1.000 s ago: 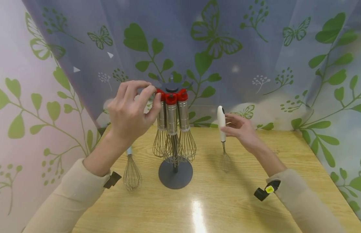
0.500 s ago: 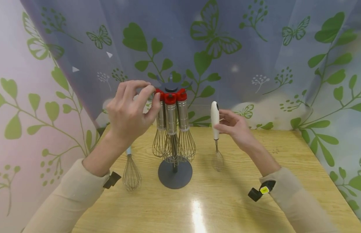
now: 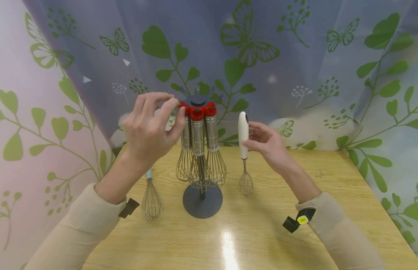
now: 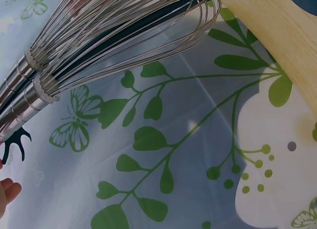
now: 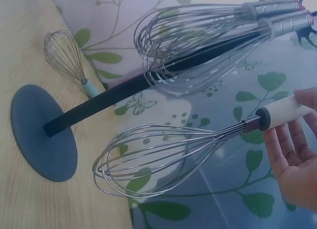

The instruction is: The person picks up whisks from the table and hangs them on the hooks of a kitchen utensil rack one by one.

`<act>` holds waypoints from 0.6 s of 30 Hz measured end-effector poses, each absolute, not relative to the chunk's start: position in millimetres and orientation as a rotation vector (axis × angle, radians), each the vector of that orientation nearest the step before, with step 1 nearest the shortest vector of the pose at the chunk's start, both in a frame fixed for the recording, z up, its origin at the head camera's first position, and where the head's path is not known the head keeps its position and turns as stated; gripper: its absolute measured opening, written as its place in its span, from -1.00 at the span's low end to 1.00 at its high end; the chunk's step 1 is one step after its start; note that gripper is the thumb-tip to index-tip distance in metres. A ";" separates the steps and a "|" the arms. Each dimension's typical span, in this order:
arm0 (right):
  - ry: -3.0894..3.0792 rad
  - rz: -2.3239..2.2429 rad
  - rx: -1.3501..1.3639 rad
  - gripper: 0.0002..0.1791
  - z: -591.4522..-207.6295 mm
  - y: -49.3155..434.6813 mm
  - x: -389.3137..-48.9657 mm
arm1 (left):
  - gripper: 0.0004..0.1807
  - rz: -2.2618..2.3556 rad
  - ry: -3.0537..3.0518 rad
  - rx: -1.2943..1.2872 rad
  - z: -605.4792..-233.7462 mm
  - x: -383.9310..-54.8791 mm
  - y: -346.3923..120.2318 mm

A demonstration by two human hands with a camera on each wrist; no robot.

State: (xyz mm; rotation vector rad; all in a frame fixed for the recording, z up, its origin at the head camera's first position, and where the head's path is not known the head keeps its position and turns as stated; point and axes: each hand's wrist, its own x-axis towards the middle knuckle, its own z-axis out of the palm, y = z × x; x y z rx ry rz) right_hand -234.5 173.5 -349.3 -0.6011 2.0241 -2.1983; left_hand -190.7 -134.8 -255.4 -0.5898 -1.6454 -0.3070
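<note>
Near the middle of the table stands a dark grey utensil stand (image 3: 203, 206) with a round base and hooks at the top. Several metal whisks (image 3: 198, 137) with silver handles and red ends hang from it. My left hand (image 3: 149, 125) pinches the red end of the leftmost hanging whisk (image 3: 186, 135) between thumb and forefinger. Right of the stand, my right hand (image 3: 268, 144) holds a white-handled whisk (image 3: 243, 133) upright, thumb on the near side and fingers behind. Its wire head (image 5: 158, 160) points down over the table in the right wrist view, apart from the hanging whisks.
A whisk with a pale blue handle (image 3: 152, 200) lies on the wooden table (image 3: 263, 232) left of the stand, partly behind the left forearm. A curtain (image 3: 202, 48) with green leaves and butterflies closes off the back and sides.
My right hand has carried the white-handled whisk leftward and slightly up, closer to the stand. The left hand has stayed at the red end.
</note>
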 end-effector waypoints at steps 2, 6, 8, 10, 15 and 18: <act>2.014 -2.205 -0.620 -0.43 -345.9 171.4 -232.8 | -0.86 -0.308 -1.647 -0.590 -255.3 -190.4 -134.6; 1.997 -2.218 -0.658 -0.44 -338.7 168.2 -229.8 | -0.85 -0.312 -1.653 -0.592 -254.5 -189.9 -134.9; 1.995 -2.222 -0.670 -0.44 -335.5 166.7 -228.4 | -0.85 -0.313 -1.655 -0.593 -254.6 -189.9 -135.1; 1.983 -2.232 -0.679 -0.45 -332.8 165.2 -226.8 | -0.85 -0.315 -1.655 -0.593 -254.9 -190.1 -135.2; 1.948 -2.258 -0.708 -0.43 -327.3 161.0 -223.6 | -0.85 -0.315 -1.653 -0.594 -255.3 -190.4 -135.2; 1.943 -2.266 -0.728 -0.39 -323.9 158.2 -222.5 | -0.86 -0.316 -1.651 -0.593 -255.4 -190.5 -135.1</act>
